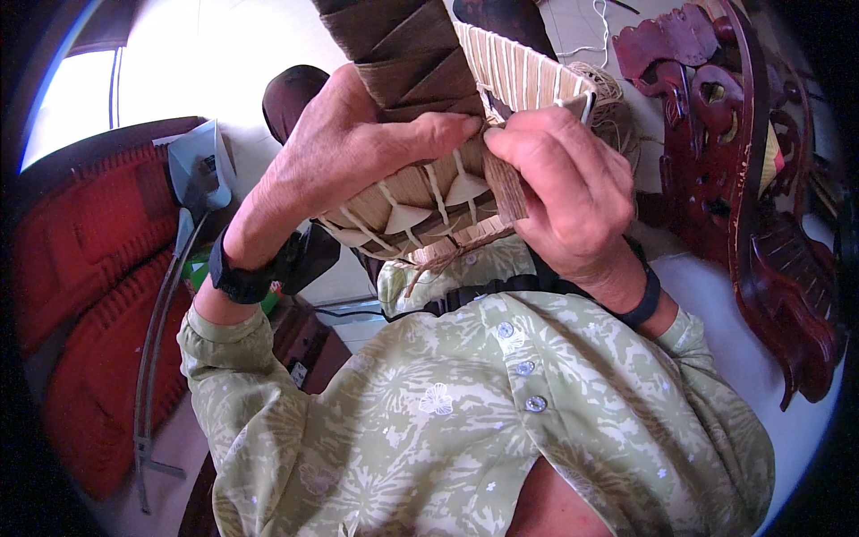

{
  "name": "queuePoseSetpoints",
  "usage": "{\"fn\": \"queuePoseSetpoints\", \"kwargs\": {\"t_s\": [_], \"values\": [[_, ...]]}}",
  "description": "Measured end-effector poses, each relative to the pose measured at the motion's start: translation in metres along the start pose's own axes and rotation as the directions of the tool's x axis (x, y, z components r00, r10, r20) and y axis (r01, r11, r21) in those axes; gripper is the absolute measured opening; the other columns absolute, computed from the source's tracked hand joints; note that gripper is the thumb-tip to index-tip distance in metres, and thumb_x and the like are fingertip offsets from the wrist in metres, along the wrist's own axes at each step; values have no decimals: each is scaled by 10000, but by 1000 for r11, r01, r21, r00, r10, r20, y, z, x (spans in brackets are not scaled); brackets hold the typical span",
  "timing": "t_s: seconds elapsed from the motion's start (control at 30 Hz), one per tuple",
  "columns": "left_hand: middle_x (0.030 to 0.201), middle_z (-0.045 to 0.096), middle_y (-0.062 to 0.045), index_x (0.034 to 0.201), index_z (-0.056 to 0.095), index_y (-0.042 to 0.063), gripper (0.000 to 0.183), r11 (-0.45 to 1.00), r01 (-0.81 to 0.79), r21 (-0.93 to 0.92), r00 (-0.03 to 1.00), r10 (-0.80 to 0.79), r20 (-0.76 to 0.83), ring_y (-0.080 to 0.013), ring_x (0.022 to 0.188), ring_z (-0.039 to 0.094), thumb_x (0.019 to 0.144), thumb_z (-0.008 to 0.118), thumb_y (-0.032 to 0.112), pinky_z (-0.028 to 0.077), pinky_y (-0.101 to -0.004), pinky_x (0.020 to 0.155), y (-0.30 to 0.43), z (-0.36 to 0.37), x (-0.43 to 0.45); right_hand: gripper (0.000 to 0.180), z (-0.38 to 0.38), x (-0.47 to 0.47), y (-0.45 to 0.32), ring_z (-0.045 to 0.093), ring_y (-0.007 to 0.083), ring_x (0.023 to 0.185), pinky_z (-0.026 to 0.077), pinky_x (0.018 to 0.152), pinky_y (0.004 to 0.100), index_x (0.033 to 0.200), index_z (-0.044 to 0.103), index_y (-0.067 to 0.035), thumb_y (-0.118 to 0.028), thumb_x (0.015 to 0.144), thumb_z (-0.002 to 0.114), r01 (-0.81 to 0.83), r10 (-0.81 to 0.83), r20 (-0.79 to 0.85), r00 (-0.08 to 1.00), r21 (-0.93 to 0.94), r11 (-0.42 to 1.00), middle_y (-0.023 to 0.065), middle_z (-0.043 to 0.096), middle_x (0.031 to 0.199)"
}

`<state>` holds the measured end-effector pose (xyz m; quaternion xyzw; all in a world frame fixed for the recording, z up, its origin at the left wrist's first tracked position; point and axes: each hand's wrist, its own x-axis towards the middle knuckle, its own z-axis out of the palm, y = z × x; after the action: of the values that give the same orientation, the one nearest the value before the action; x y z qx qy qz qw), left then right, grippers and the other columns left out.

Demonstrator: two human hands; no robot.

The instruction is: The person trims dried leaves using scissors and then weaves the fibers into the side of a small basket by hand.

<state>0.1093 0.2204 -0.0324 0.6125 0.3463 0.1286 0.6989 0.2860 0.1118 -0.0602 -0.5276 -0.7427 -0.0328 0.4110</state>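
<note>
A basket (376, 201) of tan fibre rests over my lap, laced with pale cord and set with cream triangular pieces. Above it rises a broad band (416, 54) covered in overlapping dark brown strips, perhaps its handle. My left hand (342, 148) is wrapped around the base of this band, thumb lying across the front. Close beside that thumb tip, my right hand (570, 181) pinches a brown flat strip (504, 181), whose end hangs down by the palm. Fingers of both hands hide where strip and band meet. Behind them stands a ribbed side panel (523, 70) stitched with white cord.
At right stands a carved dark red wooden chair (711, 121). Red cushioned seating (100, 268) is at left, with a long-handled dustpan (199, 161) against it. Loose fibre (604, 84) bunches behind the basket, and a white cord (600, 33) trails over the floor.
</note>
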Motion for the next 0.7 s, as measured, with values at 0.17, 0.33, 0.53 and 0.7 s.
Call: {"fn": "queuePoseSetpoints", "kwargs": {"t_s": [0.17, 0.33, 0.53, 0.7], "values": [[994, 695, -30, 1128, 658, 1, 309, 997, -67, -38, 996, 69, 59, -91, 909, 617, 823, 698, 23, 514, -271, 811, -6, -6, -1, 198, -14, 11, -6, 652, 245, 714, 525, 606, 338, 902, 664, -39, 4, 718, 721, -85, 71, 131, 989, 110, 990, 84, 622, 829], [1011, 690, -27, 1135, 645, 4, 327, 988, -51, 149, 998, 46, 38, -97, 928, 621, 811, 690, 3, 507, -260, 823, 4, -2, 3, 212, -16, 11, -1, 642, 238, 690, 521, 591, 324, 915, 678, -38, 16, 716, 730, -56, 47, 108, 993, 90, 994, 75, 617, 808], [967, 697, -9, 1109, 669, 3, 262, 999, 26, -47, 999, -25, 19, -65, 874, 605, 860, 703, 75, 510, -245, 774, 0, -5, -3, 290, -21, 21, -5, 640, 237, 662, 514, 587, 324, 939, 680, -24, 75, 668, 713, -144, 123, 200, 972, 94, 985, 83, 634, 778], [946, 693, 12, 1138, 676, 20, 272, 999, 1, -44, 1000, -2, -7, -49, 835, 597, 887, 704, 120, 500, -226, 743, -8, -5, -1, 259, -11, 15, -9, 636, 240, 617, 490, 542, 320, 922, 684, -38, 57, 686, 734, -158, 148, 162, 976, 56, 986, 106, 652, 761]]}}
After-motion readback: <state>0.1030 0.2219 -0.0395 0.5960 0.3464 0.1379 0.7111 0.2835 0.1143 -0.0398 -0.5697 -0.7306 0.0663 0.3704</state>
